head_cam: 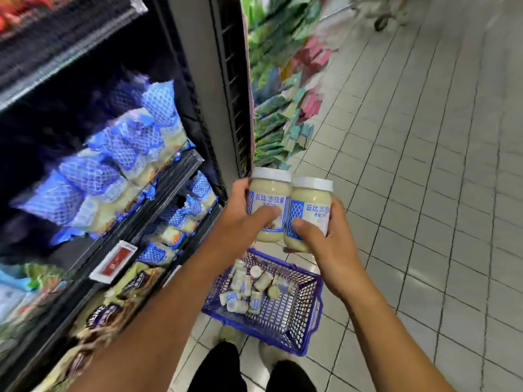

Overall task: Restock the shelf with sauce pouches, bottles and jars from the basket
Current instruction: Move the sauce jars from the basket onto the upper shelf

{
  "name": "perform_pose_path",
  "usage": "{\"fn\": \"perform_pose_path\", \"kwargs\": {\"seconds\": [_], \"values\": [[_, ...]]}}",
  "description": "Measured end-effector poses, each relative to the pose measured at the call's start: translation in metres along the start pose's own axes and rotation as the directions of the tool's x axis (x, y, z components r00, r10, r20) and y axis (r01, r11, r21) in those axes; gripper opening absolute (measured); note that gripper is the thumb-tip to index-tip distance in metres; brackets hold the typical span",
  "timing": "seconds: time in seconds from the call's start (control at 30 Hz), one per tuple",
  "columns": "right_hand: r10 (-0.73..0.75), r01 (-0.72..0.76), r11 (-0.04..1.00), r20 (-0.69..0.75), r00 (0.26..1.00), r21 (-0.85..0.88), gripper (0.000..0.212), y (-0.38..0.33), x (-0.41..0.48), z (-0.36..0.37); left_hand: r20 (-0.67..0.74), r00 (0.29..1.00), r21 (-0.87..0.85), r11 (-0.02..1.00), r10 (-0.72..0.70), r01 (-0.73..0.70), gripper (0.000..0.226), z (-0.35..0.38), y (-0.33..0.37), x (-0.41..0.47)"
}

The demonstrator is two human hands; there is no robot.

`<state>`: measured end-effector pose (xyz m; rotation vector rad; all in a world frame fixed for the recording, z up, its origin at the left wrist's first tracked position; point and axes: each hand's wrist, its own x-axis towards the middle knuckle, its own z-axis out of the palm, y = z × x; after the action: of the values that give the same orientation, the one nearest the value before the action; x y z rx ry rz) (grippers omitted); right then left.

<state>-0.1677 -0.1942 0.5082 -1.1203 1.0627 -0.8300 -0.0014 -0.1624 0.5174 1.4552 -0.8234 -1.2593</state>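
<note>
Above the blue mesh basket (297, 315), in front of the shelving's end post, the person holds two jars side by side, both upright with white lids on top and pale cream sauce showing through. The left hand (243, 219) grips the left jar (270, 199): its fingers (244, 183) curl round the far side and the thumb lies across the blue-and-white label. The right hand (325, 244) grips the right jar (308, 210) the same way, thumb pressed on the netted blue panel of the label and the other fingers wrapped round the outer side. The two jars seem to touch along their sides, though motion blur makes the contact hard to confirm. Below them the basket stands on the pale tiled floor (424, 165), just beside the shelf foot, and a heap of smaller jars (249, 290) lies tumbled at its nearer-the-shelf end, mostly on their sides. To the left, the shelf (181, 165) carries rows of sauce pouches (121, 154) in blue net print with pale contents, leaning forward and badly blurred. A red and white price tag (114, 260) is clipped to a lower shelf edge, and darker packets (135, 278) lie on the level beneath it. At the bottom edge dark trouser legs (218, 369) and a light shoe (229, 335) stand close to the basket.
</note>
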Motion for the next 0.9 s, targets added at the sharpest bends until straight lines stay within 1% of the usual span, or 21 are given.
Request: {"fn": "perform_pose_path", "kwargs": {"seconds": [0.1, 0.2, 0.27, 0.37, 0.43, 0.53, 0.67, 0.8, 0.9], "values": [[-0.022, 0.019, 0.999, 0.113, 0.993, 0.029, 0.056, -0.022, -0.003, 0.007, -0.1, 0.994, -0.037, 0.998, 0.047, -0.051, 0.063, -0.003, 0.015, -0.018], [-0.056, 0.052, 0.998, 0.231, 0.971, 0.026, 0.056, -0.039, -0.008, 0.016, -0.212, 0.973, -0.027, 0.995, 0.089, -0.097, 0.072, -0.008, 0.026, -0.038], [-0.084, 0.082, 0.996, 0.295, 0.952, 0.018, 0.061, -0.048, -0.012, 0.022, -0.286, 0.952, -0.025, 0.992, 0.11, -0.122, 0.071, -0.012, 0.03, -0.053], [-0.121, 0.124, 0.992, 0.381, 0.916, 0.016, 0.056, -0.058, -0.021, 0.032, -0.361, 0.922, -0.027, 0.986, 0.142, -0.163, 0.067, -0.02, 0.034, -0.076], [-0.146, 0.153, 0.988, 0.442, 0.885, 0.02, 0.057, -0.063, -0.029, 0.041, -0.421, 0.891, -0.017, 0.98, 0.17, -0.196, 0.063, -0.026, 0.039, -0.097], [-0.168, 0.175, 0.984, 0.549, 0.819, 0.041, 0.057, -0.069, -0.046, 0.059, -0.508, 0.837, -0.005, 0.971, 0.203, -0.239, 0.065, -0.038, 0.047, -0.132], [-0.2, 0.208, 0.976, 0.674, 0.711, 0.07, 0.051, -0.075, -0.076, 0.093, -0.623, 0.743, 0.03, 0.957, 0.244, -0.29, 0.076, -0.056, 0.053, -0.189], [-0.205, 0.221, 0.972, 0.771, 0.602, 0.086, 0.053, -0.075, -0.117, 0.13, -0.726, 0.631, 0.081, 0.945, 0.273, -0.316, 0.063, -0.073, 0.047, -0.255], [-0.207, 0.216, 0.97, 0.837, 0.507, 0.11, 0.058, -0.069, -0.155, 0.159, -0.798, 0.537, 0.1, 0.94, 0.272, -0.327, 0.06, -0.085, 0.038, -0.308]]}}
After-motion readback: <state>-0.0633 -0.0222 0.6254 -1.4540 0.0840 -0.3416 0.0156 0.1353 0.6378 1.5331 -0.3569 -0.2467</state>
